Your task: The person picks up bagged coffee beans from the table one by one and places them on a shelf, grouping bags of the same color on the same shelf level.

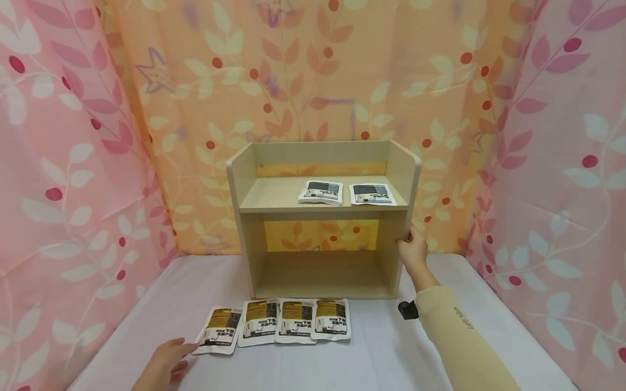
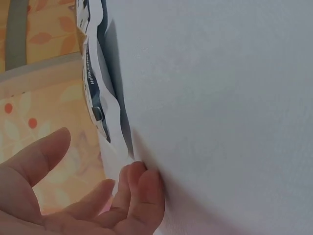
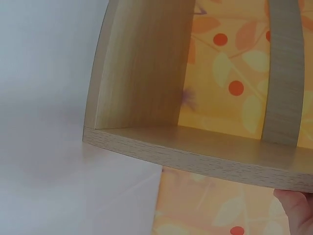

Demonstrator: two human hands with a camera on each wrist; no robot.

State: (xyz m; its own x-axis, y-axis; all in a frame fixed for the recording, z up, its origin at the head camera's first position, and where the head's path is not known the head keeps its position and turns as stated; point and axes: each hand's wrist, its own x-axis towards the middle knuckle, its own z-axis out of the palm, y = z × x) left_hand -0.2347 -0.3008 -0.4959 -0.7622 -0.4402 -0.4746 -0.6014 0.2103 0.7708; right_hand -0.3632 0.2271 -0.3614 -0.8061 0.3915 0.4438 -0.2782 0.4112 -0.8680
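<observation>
A pink leaf-print cloth (image 1: 83, 179) hangs at far left, one of three printed cloths around a smooth white tabletop (image 1: 371, 347). The left hand (image 1: 166, 361) lies at the table's left, thumb standing well away from the loosely bent fingers, grasping nothing; its fingertips are against the lower-left corner of the nearest pouch. Four flat brown-and-white pouches (image 1: 218, 330), rectangular with crimped pale rims, lie side by side in a row, the leftmost slanted. Behind them stands one two-tier wood-grain shelf unit (image 1: 323, 209), with squared boards and rounded upper front corners, before an orange cloth (image 1: 318, 70). Two more pouches, dark-and-white (image 1: 320, 191), lie apart on its upper tier, towards the right, making six. The right hand (image 1: 413, 250) is closed around the front edge of the unit's right side panel, below a pale yellow sleeve (image 1: 459, 342). The third cloth (image 1: 562, 163), also pink, hangs at far right.
</observation>
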